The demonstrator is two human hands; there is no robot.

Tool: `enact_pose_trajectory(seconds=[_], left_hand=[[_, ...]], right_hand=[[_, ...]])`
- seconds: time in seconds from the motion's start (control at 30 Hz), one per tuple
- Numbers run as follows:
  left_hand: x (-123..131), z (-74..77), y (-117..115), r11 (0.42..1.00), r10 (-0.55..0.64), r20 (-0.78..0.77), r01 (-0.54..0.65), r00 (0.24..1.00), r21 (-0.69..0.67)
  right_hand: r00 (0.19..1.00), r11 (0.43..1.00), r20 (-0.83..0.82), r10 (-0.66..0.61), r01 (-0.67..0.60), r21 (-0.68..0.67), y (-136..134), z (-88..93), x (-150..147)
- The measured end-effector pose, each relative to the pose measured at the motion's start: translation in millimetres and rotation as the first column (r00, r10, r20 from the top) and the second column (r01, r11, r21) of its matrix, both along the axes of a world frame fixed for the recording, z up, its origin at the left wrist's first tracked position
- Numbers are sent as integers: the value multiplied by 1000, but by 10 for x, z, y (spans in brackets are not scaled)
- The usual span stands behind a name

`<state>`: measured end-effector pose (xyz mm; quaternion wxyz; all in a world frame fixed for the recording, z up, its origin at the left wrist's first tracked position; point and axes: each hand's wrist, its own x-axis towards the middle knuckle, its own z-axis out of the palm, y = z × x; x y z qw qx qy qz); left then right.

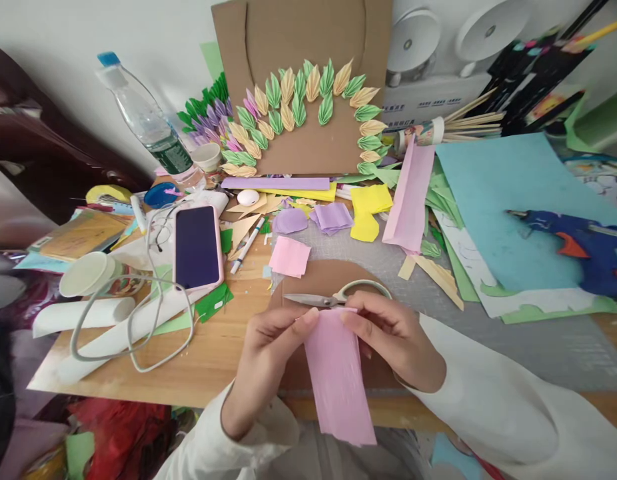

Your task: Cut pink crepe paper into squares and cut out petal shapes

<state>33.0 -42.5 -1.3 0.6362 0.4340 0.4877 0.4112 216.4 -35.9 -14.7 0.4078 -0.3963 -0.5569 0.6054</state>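
Wooden table (pixel 213 357). Cardboard panel (pixel 308 147), upright at the back, trimmed with green and cream pleated leaves (pixel 326 79). Left hand (pixel 268 353) and right hand (pixel 398 340), each pinching the top end of one pink paper strip (pixel 338 380), its lower end past the table's near edge. Scissors (pixel 328 301), just beyond the hands; contact with the strip hard to tell. Pink paper square (pixel 290 256), beyond the scissors.
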Motion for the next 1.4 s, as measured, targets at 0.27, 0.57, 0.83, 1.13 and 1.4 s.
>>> enact_pose_trajectory(seconds=[0.27,0.57,0.83,1.13,1.4], left_hand=[[-13,78,16,989,-148,-44,149,988,21],[-113,28,-8,946,236,-297,-148,925,289],[-313,-2,-161,969,120,-292,-48,949,244],[-247,77,-176,921,50,-394,110,918,375],[-267,43,-199,973,67,-318,8,946,231]], right_hand=[[982,960,187,-12,-41,276,-8,10,-2],[972,985,175,157,-167,43,-10,-4,-6],[976,951,196,-91,27,307,37,22,21],[996,964,87,22,-45,264,0,-17,-14],[992,974,-91,-88,105,201,22,11,5]])
